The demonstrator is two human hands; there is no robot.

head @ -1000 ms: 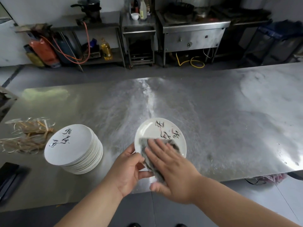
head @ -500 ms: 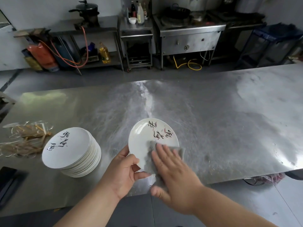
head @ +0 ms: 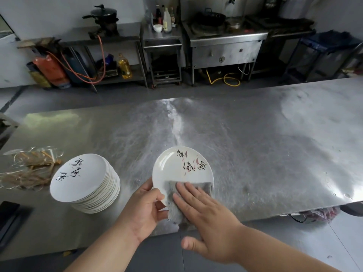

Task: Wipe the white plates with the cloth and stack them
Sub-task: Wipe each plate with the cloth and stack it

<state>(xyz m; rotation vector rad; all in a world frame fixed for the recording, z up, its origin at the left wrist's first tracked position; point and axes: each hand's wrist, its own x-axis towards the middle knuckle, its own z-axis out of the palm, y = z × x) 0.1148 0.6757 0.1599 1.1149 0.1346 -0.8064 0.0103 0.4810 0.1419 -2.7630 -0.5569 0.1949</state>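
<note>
**A Hand Wipes a Plate**

A white plate [head: 182, 167] with black writing is at the 6 o'clock edge of the metal table [head: 255, 154], close to the person. Its face points up. I can't tell if it touches the table.

The left hand [head: 145, 211] holds the plate at its 7 o'clock rim. The thumb lies on top of the rim. The other fingers go under the plate, where they can't be seen.

The right hand [head: 208, 218] is spread flat, with its fingers [head: 188, 193] straight and close together. It presses a grey cloth [head: 170, 195] onto the 6 o'clock part of the plate. The cloth covers that part and hangs down past the rim. The 12 o'clock part of the plate is bare and shows the writing.

At 9 o'clock from the plate, a stack [head: 84, 181] of white plates sits on the table, near it but not touching. The top one has black writing too. At 9 o'clock from the stack lies a heap of brown straw [head: 29, 169], just beside it.

Past the table, at 12 o'clock, is a metal stove [head: 225, 48] with a black pan on it. At 11 o'clock a black pot [head: 104, 14] stands on a shelf, with a yellow bottle [head: 124, 66] lower down.
</note>
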